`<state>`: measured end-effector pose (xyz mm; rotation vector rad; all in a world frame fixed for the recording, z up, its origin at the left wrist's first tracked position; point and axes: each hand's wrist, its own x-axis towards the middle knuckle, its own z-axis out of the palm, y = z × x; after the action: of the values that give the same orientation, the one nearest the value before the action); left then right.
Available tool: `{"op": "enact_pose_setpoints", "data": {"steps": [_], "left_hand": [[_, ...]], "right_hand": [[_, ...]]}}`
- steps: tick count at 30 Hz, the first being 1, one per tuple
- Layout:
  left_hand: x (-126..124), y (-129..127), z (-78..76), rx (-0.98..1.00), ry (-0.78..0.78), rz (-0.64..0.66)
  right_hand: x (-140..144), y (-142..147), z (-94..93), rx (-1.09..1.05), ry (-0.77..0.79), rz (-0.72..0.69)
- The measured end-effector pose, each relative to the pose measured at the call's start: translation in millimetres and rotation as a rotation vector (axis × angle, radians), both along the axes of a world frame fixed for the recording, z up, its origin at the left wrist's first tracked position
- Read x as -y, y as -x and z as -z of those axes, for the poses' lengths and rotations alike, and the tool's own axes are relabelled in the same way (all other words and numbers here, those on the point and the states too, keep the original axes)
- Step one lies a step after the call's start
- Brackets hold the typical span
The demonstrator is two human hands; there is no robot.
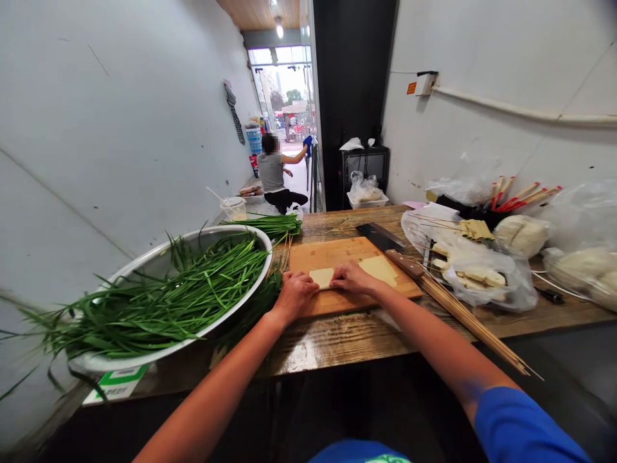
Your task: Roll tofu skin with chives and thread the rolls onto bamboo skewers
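Observation:
A wooden cutting board (pixel 332 254) lies before me with pale yellow tofu sheets on it. Both my hands pinch the near edge of one small tofu sheet (pixel 320 277), which looks folded or rolled there. My left hand (pixel 295 293) has its fingers closed at the sheet's left end. At its right end, my right hand (pixel 354 279) is closed with the fingertips pressed down. Beside the right hand lie more tofu sheets (pixel 380 270), flat on the board. A cleaver (pixel 380 236) rests across the board's far right corner, its handle toward me.
Left of the board stands a large white basin (pixel 264 247) heaped with green chives (pixel 193 289). A bundle of thin skewers (pixel 470 321) lies at right. Beyond are plastic bags of pale food (pixel 482 273) and red-tipped sticks (pixel 518 198). A person (pixel 274 173) crouches near the glass door.

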<state>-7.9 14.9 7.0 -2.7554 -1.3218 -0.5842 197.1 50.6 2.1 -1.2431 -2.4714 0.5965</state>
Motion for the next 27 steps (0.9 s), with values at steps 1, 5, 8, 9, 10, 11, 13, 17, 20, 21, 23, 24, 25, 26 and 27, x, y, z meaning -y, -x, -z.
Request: {"op": "enact_pose_setpoints", "data": {"steps": [1,5,8,9,10,11,13,17,20,21,23,24,25,26,27], "left_hand": [[-1.0,0.4,1.1,0.010,0.004,-0.002],[-4.7,-1.1,-0.2,0.007,0.034,0.000],[-7.8,-2.6,-3.8,-0.005,0.059,0.011],[-9.1,-2.8,-4.5,-0.011,0.064,0.014],[-10.4,-2.7,-5.0,-0.019,0.067,0.016],[-11.5,-2.5,-5.3,-0.024,0.065,0.017],[-12.2,-2.3,-5.2,-0.028,0.057,0.013],[-3.9,-4.9,-3.4,-0.049,0.007,-0.049],[6.9,-8.0,0.8,-0.048,-0.082,-0.119],[9.6,-8.6,2.7,-0.045,-0.107,-0.127],[12.0,-8.8,6.4,-0.044,-0.127,-0.120],[11.6,-8.4,7.9,-0.042,-0.128,-0.113],[10.4,-8.0,9.0,-0.039,-0.127,-0.104],[8.7,-7.6,9.7,-0.036,-0.123,-0.092],[6.8,-7.2,10.2,-0.036,-0.117,-0.078]], "right_hand": [[3.4,-0.1,-0.2,0.019,-0.035,0.004],[20.6,1.0,-0.3,0.128,-0.359,0.027],[30.9,5.6,3.9,0.190,-0.568,0.006],[32.8,7.8,6.1,0.206,-0.601,-0.019],[33.9,9.9,8.3,0.224,-0.620,-0.046],[34.3,11.8,10.2,0.243,-0.629,-0.067],[33.3,14.6,12.2,0.286,-0.627,-0.093],[28.0,15.4,7.8,0.349,-0.582,-0.104],[24.3,15.0,2.2,0.357,-0.530,-0.107],[23.5,15.2,0.8,0.358,-0.512,-0.104],[22.9,16.0,-1.0,0.359,-0.482,-0.096],[23.0,16.5,-1.4,0.358,-0.475,-0.090],[23.2,17.0,-1.4,0.357,-0.472,-0.086],[23.4,17.5,-1.0,0.358,-0.474,-0.084],[23.6,17.8,-0.4,0.361,-0.480,-0.085]]}}
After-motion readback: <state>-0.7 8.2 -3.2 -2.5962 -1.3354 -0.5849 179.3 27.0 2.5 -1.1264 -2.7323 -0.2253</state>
